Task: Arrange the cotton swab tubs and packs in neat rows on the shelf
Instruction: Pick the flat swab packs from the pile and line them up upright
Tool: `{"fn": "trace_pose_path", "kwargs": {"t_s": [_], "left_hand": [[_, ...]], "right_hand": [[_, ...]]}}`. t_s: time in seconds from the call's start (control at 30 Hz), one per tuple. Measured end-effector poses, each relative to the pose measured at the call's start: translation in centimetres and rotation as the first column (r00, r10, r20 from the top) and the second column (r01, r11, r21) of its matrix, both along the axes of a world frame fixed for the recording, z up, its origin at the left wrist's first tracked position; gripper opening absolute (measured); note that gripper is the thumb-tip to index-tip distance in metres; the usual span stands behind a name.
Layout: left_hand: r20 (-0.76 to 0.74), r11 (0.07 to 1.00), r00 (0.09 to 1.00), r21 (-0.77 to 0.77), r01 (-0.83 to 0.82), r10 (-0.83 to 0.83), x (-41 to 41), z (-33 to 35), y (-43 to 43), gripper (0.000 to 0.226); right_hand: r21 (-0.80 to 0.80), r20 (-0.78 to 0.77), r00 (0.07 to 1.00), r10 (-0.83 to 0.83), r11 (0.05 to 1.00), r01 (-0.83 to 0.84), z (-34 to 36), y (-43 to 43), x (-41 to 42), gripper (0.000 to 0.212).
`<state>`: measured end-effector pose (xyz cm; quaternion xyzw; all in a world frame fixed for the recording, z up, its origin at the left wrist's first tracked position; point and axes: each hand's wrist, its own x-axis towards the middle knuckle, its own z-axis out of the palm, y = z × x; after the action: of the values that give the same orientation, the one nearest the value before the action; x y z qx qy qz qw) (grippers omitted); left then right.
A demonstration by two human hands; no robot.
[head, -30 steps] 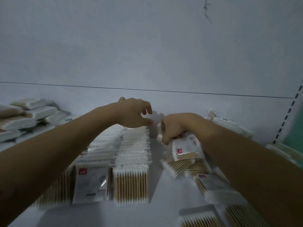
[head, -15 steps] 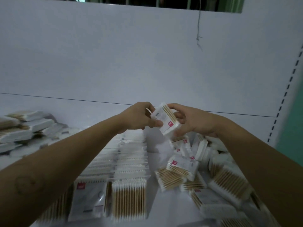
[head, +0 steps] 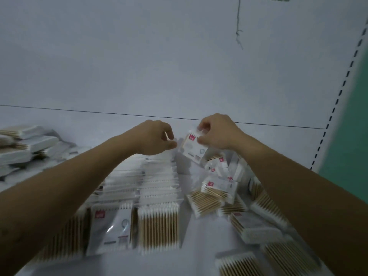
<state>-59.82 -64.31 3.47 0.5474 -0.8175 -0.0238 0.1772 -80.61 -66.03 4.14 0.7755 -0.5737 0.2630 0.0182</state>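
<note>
My right hand [head: 216, 132] pinches the top edge of a cotton swab pack [head: 191, 149] with a red label, held tilted above the shelf near the back wall. My left hand [head: 155, 138] hovers just left of that pack with fingers curled, holding nothing I can see. Below the left hand lie neat rows of swab packs [head: 159, 188] running from front to back. Under the right hand sits a loose heap of packs [head: 219, 186] at mixed angles.
The white shelf [head: 191, 253] has a white back wall. A stack of swab packs [head: 25, 144] leans at the far left. More loose packs [head: 258, 228] lie along the right under my right forearm. A slotted upright [head: 338, 96] stands at the right.
The right hand lifted a pack out of the heap, both hands held it, and now the left hand has let go. The pack hangs lower from the right hand's fingers.
</note>
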Motion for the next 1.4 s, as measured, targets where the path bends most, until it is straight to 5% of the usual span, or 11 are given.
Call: {"fn": "trace_pose_path", "kwargs": {"t_s": [0.13, 0.4, 0.57, 0.77, 0.93, 1.07, 1.2, 1.4], "left_hand": [[0.127, 0.998, 0.991, 0.057, 0.039, -0.045, 0.3, -0.8, 0.4, 0.034], [0.302, 0.995, 0.953, 0.104, 0.001, -0.032, -0.1, -1.6, -0.5, 0.044], [0.388, 0.992, 0.921, 0.125, -0.008, -0.041, 0.5, -2.0, -0.9, 0.039], [0.406, 0.993, 0.912, 0.115, 0.007, -0.054, 0.6, -2.1, -0.9, 0.037], [0.416, 0.999, 0.908, 0.041, 0.031, -0.045, 0.0, -1.1, -0.8, 0.037], [0.328, 0.995, 0.939, 0.018, 0.1, -0.101, -1.7, -1.4, -0.6, 0.035], [0.356, 0.992, 0.926, 0.03, 0.124, -0.127, -3.1, -1.6, -0.3, 0.038], [0.366, 0.99, 0.92, 0.048, 0.132, -0.141, -3.9, -1.7, 0.2, 0.041]], "right_hand": [[0.066, -0.364, 0.931, -0.012, 0.997, 0.038, -3.1, -2.0, 2.4, 0.028], [-0.014, -0.473, 0.881, -0.014, 1.0, 0.009, -5.5, -5.0, 4.8, 0.007], [-0.129, -0.655, 0.755, -0.025, 0.988, -0.079, -6.7, -5.4, 4.6, 0.003], [-0.026, -0.535, 0.842, 0.066, 0.995, -0.094, -6.9, -5.7, 4.3, 0.005], [0.107, -0.135, 0.979, 0.15, 0.985, -0.136, -4.7, -4.3, 2.7, 0.026], [0.107, -0.317, 0.948, 0.036, 0.994, -0.002, -1.7, -3.3, -0.3, 0.026], [0.116, -0.596, 0.802, -0.047, 0.983, 0.144, -2.0, -2.9, -1.5, 0.035], [0.061, -0.704, 0.705, -0.09, 0.981, 0.186, -5.0, -2.9, -2.1, 0.03]]}}
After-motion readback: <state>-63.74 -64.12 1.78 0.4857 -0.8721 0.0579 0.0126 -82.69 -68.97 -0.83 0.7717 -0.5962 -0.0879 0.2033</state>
